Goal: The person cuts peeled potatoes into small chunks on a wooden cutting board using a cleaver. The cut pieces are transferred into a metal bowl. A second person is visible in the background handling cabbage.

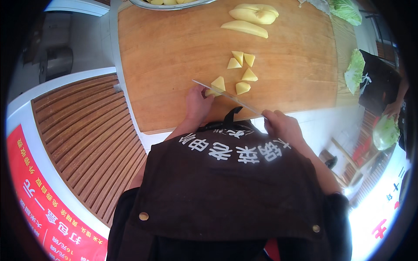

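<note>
My right hand (283, 126) grips the handle end of a knife (243, 105), whose thin blade slants up and left across the front of the cutting board (156, 65). My left hand (199, 101) holds a piece of peeled potato (213, 93) by the blade's far end. A cut potato chunk (218, 83) stands just behind the blade. Several more potato chunks (239, 58) lie scattered farther up the board. Beyond them rest a long potato wedge (245, 28) and larger peeled potato pieces (254, 13).
A metal basin (173, 6) of potato pieces sits at the far edge. Cabbage leaves (354, 71) lie on the right. There, another person's hand (392, 111) touches a cabbage (386, 132). A slatted wooden panel (88, 143) and a red sign with writing (58, 208) are left.
</note>
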Tool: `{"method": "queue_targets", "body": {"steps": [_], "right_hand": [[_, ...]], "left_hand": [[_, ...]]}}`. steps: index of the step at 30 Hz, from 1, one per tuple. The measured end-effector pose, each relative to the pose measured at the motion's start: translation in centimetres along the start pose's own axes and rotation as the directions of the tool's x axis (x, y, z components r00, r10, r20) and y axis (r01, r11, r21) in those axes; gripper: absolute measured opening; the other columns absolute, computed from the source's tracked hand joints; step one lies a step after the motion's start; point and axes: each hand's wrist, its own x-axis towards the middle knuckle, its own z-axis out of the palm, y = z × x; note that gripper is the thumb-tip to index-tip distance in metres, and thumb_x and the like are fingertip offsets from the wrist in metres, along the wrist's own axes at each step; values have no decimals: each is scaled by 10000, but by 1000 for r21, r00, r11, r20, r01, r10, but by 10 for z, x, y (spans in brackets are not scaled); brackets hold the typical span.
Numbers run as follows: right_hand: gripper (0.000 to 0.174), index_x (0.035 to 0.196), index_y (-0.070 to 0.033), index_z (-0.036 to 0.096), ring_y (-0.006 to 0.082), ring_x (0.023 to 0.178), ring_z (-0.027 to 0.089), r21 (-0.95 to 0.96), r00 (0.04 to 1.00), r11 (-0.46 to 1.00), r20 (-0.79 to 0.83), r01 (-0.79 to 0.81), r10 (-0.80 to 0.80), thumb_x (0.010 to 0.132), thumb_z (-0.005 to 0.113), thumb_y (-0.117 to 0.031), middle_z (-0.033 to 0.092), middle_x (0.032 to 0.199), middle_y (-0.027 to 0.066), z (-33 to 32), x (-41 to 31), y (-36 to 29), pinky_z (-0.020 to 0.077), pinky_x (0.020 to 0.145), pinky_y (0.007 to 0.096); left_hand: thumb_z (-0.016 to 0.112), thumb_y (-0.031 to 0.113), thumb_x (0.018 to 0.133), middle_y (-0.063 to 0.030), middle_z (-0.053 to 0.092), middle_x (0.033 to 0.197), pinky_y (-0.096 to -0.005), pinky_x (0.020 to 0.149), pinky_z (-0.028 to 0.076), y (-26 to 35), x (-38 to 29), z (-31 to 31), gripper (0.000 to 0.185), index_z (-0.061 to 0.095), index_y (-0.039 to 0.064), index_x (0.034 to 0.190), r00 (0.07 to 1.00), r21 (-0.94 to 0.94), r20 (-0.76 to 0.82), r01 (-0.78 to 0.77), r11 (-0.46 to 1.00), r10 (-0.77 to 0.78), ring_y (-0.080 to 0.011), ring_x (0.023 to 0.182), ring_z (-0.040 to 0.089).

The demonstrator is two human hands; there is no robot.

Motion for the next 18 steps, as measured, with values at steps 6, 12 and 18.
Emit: {"method": "queue_targets", "body": {"steps": [6, 12, 18], "right_hand": [[126, 933, -93, 501, 350, 635, 605, -28, 999, 1000, 41, -10, 11, 850, 559, -169, 571, 737, 138, 1, 6, 1, 494, 544, 448], [107, 915, -83, 504, 352, 663, 607, 14, 999, 1000, 33, -9, 8, 866, 525, -176, 581, 737, 149, 26, 31, 1, 489, 584, 456], [108, 936, -88, 529, 352, 674, 605, 210, 992, 977, -114, -23, 48, 877, 518, -178, 594, 742, 144, 51, 54, -2, 478, 600, 459]], "left_hand": [[730, 105, 681, -140, 611, 808, -378, 670, 495, 4, -1, -1, 251, 640, 13, 897, 1000, 32, -22, -9, 999, 10, -278, 734, 601], [735, 114, 678, -137, 611, 819, -377, 679, 498, 0, -1, 0, 274, 635, 18, 914, 999, 74, -39, -30, 997, 33, -273, 739, 605], [738, 117, 726, -87, 650, 794, -288, 637, 504, 3, -8, -4, 257, 617, -14, 911, 999, 65, 30, 42, 997, -44, -151, 698, 618]]}}
